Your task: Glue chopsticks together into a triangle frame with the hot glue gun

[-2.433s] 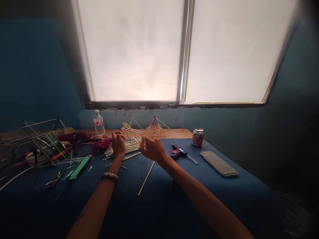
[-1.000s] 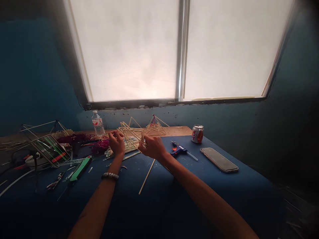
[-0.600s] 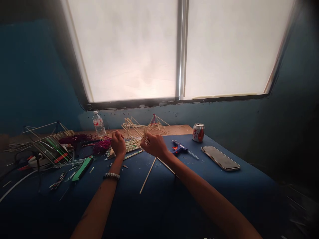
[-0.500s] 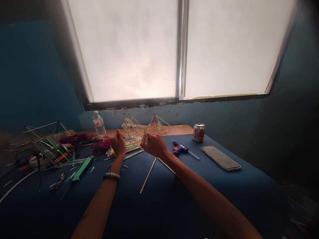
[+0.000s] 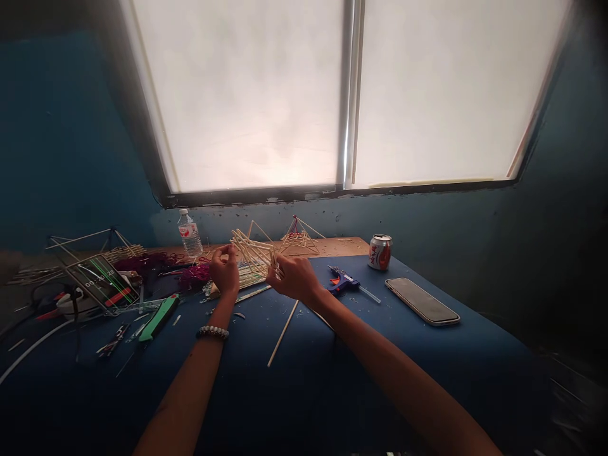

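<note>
The stick frame (image 5: 251, 252) is held up just above the blue table (image 5: 361, 354), near its far edge. The left hand (image 5: 224, 272) pinches the frame's left end and the right hand (image 5: 294, 277) is closed on its right corner. A loose stick (image 5: 282, 332) lies under the right wrist. A glue gun (image 5: 344, 282), a can (image 5: 380, 251) and a phone (image 5: 422, 301) lie to the right. Yarn (image 5: 192, 275), a bottle (image 5: 189, 232) and a green cutter (image 5: 159, 318) are on the left. A stick pyramid (image 5: 297, 240) stands behind.

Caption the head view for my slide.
A stick frame held in the left hand and right hand over a blue table, beside a glue gun, can and phone.
</note>
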Demonstrator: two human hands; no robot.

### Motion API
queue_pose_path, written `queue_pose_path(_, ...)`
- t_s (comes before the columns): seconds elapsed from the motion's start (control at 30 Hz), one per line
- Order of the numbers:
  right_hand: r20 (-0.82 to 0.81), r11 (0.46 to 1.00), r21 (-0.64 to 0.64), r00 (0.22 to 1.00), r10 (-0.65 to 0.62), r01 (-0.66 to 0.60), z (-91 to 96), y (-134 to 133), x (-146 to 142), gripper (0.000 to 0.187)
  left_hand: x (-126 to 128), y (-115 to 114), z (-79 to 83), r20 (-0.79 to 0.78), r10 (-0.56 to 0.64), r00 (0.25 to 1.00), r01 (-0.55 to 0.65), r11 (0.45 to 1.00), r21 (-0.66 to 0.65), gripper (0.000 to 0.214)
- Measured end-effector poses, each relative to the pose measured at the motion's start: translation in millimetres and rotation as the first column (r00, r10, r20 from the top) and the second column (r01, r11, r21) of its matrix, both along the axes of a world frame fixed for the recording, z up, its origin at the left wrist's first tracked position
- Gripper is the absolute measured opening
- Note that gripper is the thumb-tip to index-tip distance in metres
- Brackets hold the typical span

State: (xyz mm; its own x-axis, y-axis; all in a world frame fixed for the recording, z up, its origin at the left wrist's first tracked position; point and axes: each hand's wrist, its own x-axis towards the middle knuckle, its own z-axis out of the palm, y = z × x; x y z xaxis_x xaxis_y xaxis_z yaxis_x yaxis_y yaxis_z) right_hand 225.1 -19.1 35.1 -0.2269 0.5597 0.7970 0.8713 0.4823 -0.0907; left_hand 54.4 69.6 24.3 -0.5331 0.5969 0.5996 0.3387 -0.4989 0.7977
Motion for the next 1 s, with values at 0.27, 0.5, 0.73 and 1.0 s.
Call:
queue_pose_path(0.27, 0.155, 1.000, -0.014, 0.987, 0.029, -0.028, -2.7, -1.4, 0.8, 0.020, -1.1, -3.0, 4.4, -0.037, 0.080, 0.996, -0.083, 0.994, -0.075, 0.019)
queue_pose_path(0.5, 0.205, 1.000, -0.008, 0.979, 0.019, -0.017, -6.6, 1.6, 1.3, 0.021, -2.5, -3.3, 5.1, -0.026, 0.052, 0.998, -0.055, 0.993, -0.109, 0.007)
queue_pose_path(0.73, 0.175, 0.999, -0.023, 0.984, 0.031, -0.027, -2.9, -2.1, -0.2, 0.019, -3.8, 7.2, 0.8, 0.063, -0.022, 0.998, 0.025, 0.998, -0.058, 0.013)
queue_pose_path(1.0, 0.037, 0.999, 0.026, 0.999, 0.040, -0.041, -2.3, 0.9, 0.1, 0.017, -2.6, 13.0, -0.4, 0.289, -0.410, 0.865, 0.379, 0.912, 0.158, 0.043)
